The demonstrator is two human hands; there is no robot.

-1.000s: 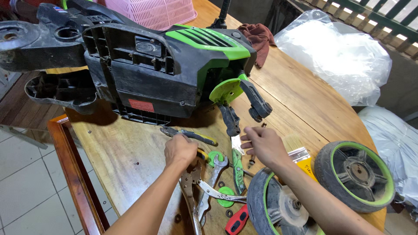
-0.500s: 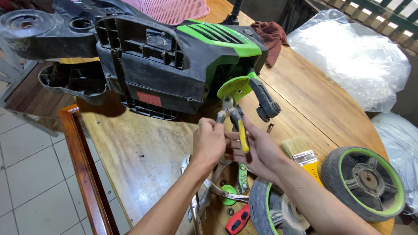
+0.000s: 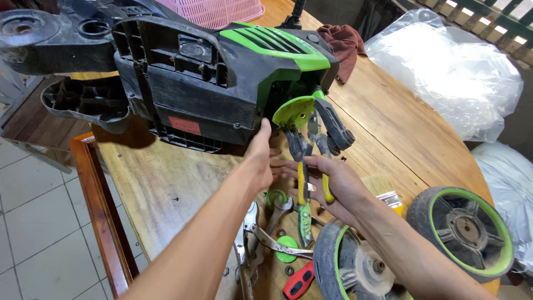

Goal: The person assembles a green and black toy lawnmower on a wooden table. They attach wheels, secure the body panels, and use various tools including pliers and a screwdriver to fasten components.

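A black and green machine body [image 3: 211, 83] lies on its side on the wooden table [image 3: 166, 183]. My left hand [image 3: 258, 158] reaches to its lower edge, fingers touching the black housing beside a green disc [image 3: 293, 113]. My right hand [image 3: 333, 186] grips yellow-handled pliers [image 3: 311, 161], jaws pointing up at the black bracket [image 3: 333, 125] beside the disc.
Locking pliers [image 3: 250, 244], a wrench [image 3: 275, 214], green caps [image 3: 287, 249], a red-handled tool [image 3: 300, 280] and a brush [image 3: 388, 200] lie by my arms. Two green-rimmed wheels [image 3: 463, 230] sit right. Plastic bags [image 3: 444, 72], a brown rag [image 3: 344, 41] and a pink basket [image 3: 216, 11] lie behind.
My left hand let go of the pliers and moved up to the machine housing. My right hand now holds the pliers alone, jaws raised closer to the bracket.
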